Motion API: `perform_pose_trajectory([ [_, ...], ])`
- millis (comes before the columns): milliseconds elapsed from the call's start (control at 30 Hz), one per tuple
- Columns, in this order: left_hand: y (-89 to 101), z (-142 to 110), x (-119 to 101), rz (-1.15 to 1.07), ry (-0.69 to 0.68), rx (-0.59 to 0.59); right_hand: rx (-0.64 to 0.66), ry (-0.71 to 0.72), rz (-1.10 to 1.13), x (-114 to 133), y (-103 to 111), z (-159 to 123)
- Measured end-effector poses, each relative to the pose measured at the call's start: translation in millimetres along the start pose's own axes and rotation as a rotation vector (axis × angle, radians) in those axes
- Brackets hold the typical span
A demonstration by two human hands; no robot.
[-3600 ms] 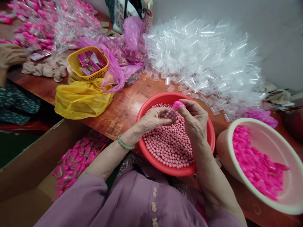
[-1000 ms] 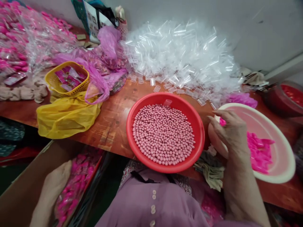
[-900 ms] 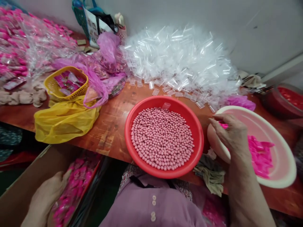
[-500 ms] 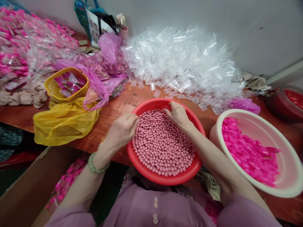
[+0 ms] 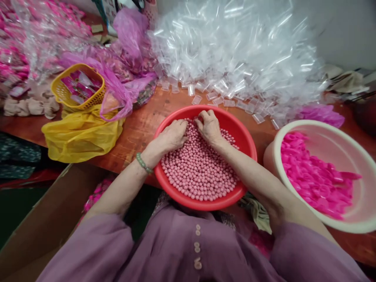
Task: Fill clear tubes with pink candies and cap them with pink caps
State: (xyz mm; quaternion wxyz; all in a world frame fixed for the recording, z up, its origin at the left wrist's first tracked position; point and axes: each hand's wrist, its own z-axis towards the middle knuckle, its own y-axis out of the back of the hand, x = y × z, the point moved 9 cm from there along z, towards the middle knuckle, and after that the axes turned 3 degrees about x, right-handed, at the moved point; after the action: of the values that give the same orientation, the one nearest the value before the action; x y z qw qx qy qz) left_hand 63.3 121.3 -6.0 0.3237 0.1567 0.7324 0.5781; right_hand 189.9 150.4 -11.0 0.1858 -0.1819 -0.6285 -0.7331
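A red basin [image 5: 248, 141] full of small pink balls [image 5: 199, 172] sits in front of me on the wooden table. Both my hands are inside it at its far side. My left hand [image 5: 172, 135] rests on the balls with its fingers curled down into them. My right hand [image 5: 209, 126] is beside it, fingers bent and closed, knuckles up. What either hand holds is hidden under the fingers. A green bead bracelet [image 5: 143, 163] is on my left wrist.
A cream basin [image 5: 346, 225] of bright pink caps [image 5: 314, 176] stands at the right. A big heap of clear plastic tubes [image 5: 235, 51] lies behind. At left are a yellow basket [image 5: 63, 92], a yellow bag [image 5: 79, 135], pink bags and a cardboard box [image 5: 44, 219].
My left hand came up from the box at lower left and my right hand left the cream basin. Both now meet at the far side of the red basin, pressed into the balls.
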Motion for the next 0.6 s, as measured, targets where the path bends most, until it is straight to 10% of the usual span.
perform_pose_trajectory([
  [600,-3.7,16,9,-0.101,-0.103,0.019,0.717,-0.274,0.409,4,-50,-53],
])
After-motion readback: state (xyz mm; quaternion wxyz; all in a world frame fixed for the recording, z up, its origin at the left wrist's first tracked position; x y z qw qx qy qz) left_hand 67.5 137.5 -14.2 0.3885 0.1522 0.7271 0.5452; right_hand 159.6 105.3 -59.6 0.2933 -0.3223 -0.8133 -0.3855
